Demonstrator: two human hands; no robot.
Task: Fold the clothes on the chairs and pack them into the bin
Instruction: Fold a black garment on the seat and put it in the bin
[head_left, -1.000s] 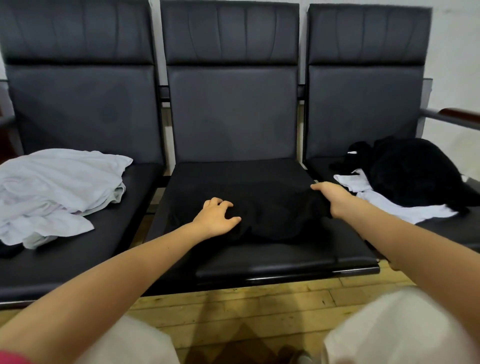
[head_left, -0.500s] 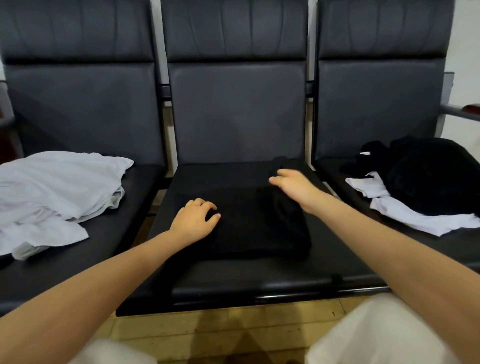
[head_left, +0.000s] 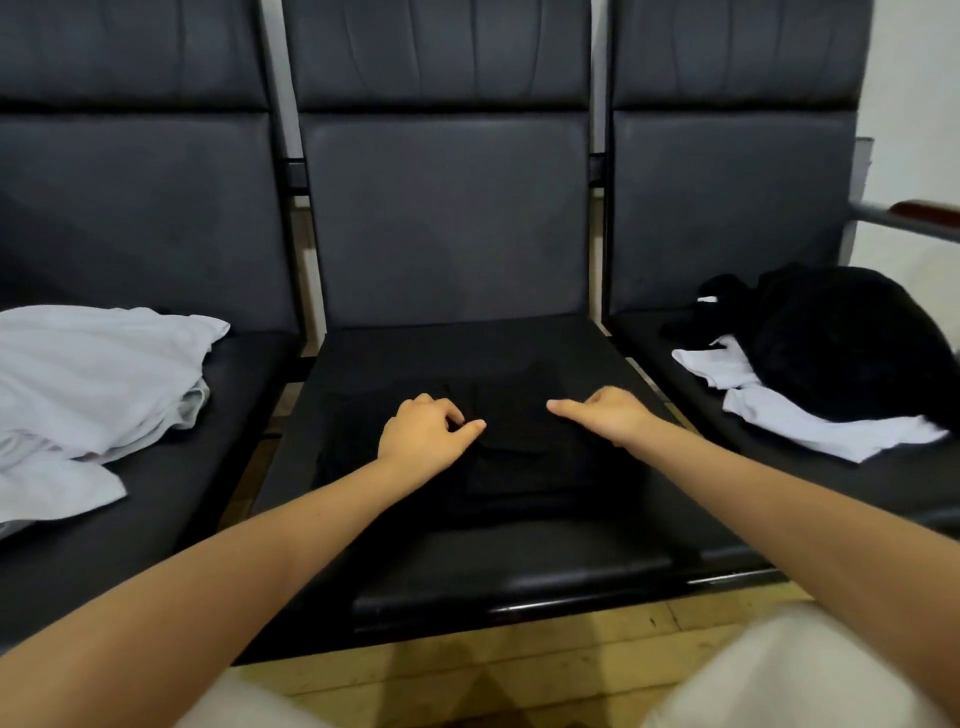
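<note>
We are working on a black garment (head_left: 519, 447) that is lying partly folded on the seat of the middle chair (head_left: 447, 218), and we are resting both hands on top of it: our left hand (head_left: 423, 434) is lying with fingers curled under and thumb stretched toward the centre, and our right hand (head_left: 605, 415) is mirroring it; whether either is pinching cloth we cannot tell. Around it, white clothes (head_left: 88, 379) are sitting on the left chair (head_left: 130, 218), while a black heap (head_left: 852, 343) is lying over a white piece (head_left: 810, 426) on the right chair (head_left: 727, 208), making 3 chairs.
</note>
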